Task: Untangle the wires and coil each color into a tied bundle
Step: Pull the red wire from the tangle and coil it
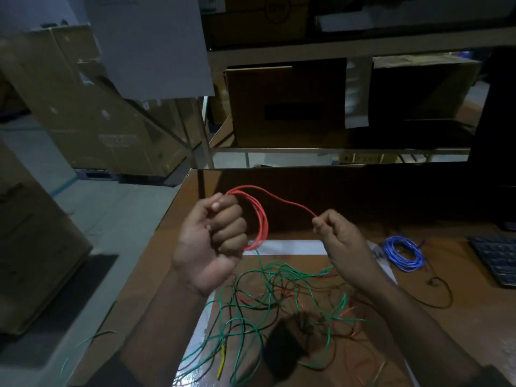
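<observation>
The left hand [212,241] is gripping a red wire [261,219] in a closed fist, raised above the tabletop [156,247]. Several loops of the wire are hanging out of the fist on its right side, forming a coil. One strand is arching from the top of the fist across to the right hand [339,238], which is pinching the wire's free end between thumb and fingertips, with the other fingers curled loosely.

Below both hands, a loose tangle of green wire [268,303] is lying spread over the tabletop, mixed with thin dark strands and a few bits of red. One green strand is hanging over the tabletop's left edge. A short yellow piece [222,361] is lying among the green near the bottom.

To the right, a blue wire [402,254] is sitting on the tabletop, already coiled into a bundle, well apart from the tangle. A dark keyboard [497,261] is lying at the far right edge. Beyond the tabletop, cardboard boxes [287,107] are standing on shelves.
</observation>
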`<state>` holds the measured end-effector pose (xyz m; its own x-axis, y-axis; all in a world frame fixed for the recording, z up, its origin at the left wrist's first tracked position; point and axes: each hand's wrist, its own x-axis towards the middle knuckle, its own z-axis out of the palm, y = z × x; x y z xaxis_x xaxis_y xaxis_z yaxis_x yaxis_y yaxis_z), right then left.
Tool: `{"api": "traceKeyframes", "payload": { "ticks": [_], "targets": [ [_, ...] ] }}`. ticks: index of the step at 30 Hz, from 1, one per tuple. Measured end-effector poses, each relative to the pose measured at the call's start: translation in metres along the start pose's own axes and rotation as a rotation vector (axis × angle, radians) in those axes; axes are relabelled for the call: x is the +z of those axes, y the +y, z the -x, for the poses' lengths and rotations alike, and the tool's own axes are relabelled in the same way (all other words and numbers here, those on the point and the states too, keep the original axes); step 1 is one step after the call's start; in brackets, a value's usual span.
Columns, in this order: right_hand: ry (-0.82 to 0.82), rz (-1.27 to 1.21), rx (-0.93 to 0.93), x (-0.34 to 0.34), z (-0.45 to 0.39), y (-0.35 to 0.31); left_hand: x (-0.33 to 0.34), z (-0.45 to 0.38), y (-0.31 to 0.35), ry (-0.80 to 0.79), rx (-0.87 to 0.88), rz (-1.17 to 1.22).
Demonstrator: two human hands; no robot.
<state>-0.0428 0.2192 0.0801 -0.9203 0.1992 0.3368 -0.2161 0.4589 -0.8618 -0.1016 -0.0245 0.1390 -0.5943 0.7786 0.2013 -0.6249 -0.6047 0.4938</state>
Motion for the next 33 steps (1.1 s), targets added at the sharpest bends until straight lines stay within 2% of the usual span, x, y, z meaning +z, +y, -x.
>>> {"api": "traceKeyframes", "payload": {
  "ticks": [2,6,8,11,14,18,23,27,29,33],
  "targets": [
    [0.007,-0.024,0.048,0.004,0.009,0.004,0.001,-0.002,0.010,0.006,0.078,0.011],
    [-0.074,0.172,0.090,0.021,0.029,0.006,0.008,-0.004,0.012,0.132,0.247,-0.073],
    [-0.178,0.298,0.073,0.029,0.036,0.002,0.012,-0.006,0.006,0.215,0.335,-0.133],
    [-0.435,0.499,-0.044,0.038,0.045,-0.013,0.013,-0.011,-0.001,0.276,0.417,-0.279],
    [-0.570,0.459,-0.143,0.040,0.055,-0.035,0.010,-0.017,-0.005,0.281,0.433,-0.550],
    [-0.496,0.293,-0.219,0.032,0.053,-0.055,-0.002,-0.017,-0.013,0.370,0.385,-0.920],
    [-0.186,0.248,-0.243,0.016,0.036,-0.066,-0.005,-0.006,-0.029,0.328,0.250,-1.474],
    [-0.038,0.155,-0.175,0.000,0.021,-0.074,0.001,-0.004,-0.031,0.232,0.056,-1.418],
    [-0.071,0.145,-0.100,-0.008,0.010,-0.072,0.002,-0.003,-0.028,0.158,-0.005,-1.469],
    [-0.326,-0.015,0.059,-0.023,-0.001,-0.072,0.002,-0.001,-0.024,0.055,0.000,-1.802]
  ]
}}
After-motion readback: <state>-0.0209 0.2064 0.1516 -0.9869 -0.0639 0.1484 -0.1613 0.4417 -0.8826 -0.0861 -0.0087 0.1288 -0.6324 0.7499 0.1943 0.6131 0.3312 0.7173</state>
